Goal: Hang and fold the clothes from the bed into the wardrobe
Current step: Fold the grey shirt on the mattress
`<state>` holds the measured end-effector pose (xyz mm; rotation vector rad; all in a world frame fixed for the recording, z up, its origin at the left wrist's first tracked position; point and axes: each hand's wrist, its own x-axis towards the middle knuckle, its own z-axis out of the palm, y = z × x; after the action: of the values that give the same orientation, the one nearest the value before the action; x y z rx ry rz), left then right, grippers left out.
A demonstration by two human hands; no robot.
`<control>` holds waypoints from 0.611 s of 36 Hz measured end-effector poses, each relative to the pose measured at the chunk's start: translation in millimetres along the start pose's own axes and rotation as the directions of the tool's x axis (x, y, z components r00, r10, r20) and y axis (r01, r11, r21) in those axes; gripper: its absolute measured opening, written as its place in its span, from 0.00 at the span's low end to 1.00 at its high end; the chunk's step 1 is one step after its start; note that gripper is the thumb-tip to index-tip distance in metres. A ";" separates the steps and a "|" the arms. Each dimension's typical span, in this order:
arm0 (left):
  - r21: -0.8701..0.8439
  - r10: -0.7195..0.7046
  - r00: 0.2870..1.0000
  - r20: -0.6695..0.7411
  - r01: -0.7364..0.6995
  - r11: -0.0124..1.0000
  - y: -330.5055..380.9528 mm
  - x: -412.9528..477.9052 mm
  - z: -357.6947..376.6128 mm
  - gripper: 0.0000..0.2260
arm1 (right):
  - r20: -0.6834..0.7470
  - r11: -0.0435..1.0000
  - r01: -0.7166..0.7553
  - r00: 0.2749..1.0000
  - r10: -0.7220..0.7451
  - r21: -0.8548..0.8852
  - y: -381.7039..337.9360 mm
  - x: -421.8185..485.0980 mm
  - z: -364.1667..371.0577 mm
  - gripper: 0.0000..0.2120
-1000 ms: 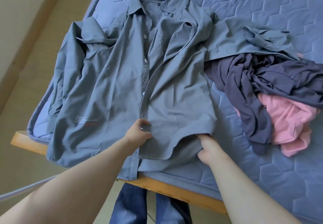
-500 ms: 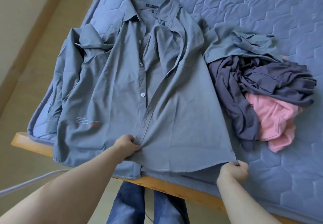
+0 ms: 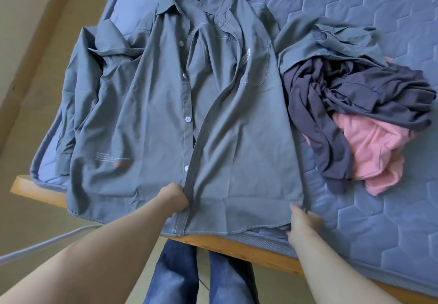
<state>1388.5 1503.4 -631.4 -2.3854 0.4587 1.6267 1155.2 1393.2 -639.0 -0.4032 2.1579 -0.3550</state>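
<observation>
Legs: a person's legs in blue jeans (image 3: 175, 275) stand at the foot of the bed, at 6 o'clock of the shirt.
Bed frame: the wooden bed frame (image 3: 237, 244) runs under the shirt's hem and just beyond the jeans.
Left hand: the left hand (image 3: 174, 197) has its fingers curled and grips the buttoned front strip near the hem. The shirt spreads from it toward 12 o'clock.
Right hand: the right hand (image 3: 302, 220) is blurred, with fingers loosely straight and holding nothing. Its tips are at the hem's corner, at 3 o'clock of the left hand; I cannot tell whether they touch the cloth.
Shirt: the grey-blue shirt (image 3: 237, 137) lies front up and flat on the bed, its hem over the near edge and its collar at 12 o'clock.
Mattress: the quilted blue mattress (image 3: 379, 220) carries everything.
Pink garment: a crumpled pink garment (image 3: 369, 147) lies at 2 o'clock of the right hand, apart from it.
Dark garment: a dark garment (image 3: 355, 95) is heaped partly over the pink one, touching the shirt's side, with a shirt sleeve (image 3: 331, 40) lying across its far edge.
</observation>
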 end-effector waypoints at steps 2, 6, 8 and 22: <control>0.025 -0.002 1.000 -0.031 0.003 1.000 -0.9 -0.8 -1.8 0.07 | -0.065 1.000 -0.015 0.998 0.014 -0.003 -3.4 5.5 -0.3 0.13; -0.039 -0.010 0.995 -0.097 0.007 0.999 -0.1 1.3 -6.5 0.03 | -0.210 0.972 0.020 0.975 -0.071 -0.235 -17.8 0.5 -1.8 0.19; -0.090 0.007 0.990 -0.139 -0.019 0.996 8.4 0.6 -12.0 0.04 | -0.140 0.905 0.093 0.976 -0.165 -0.414 -26.3 -4.7 0.6 0.21; -0.393 0.118 0.895 -0.430 -0.303 0.868 120.8 -0.9 -112.7 0.14 | 0.336 0.777 0.559 0.820 -0.464 -0.290 -140.6 -39.2 68.9 0.13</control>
<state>1440.3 1352.1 -590.0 -3.1476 0.4676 1.4539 1255.2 1274.6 -594.4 -1.2173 1.8313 -0.1685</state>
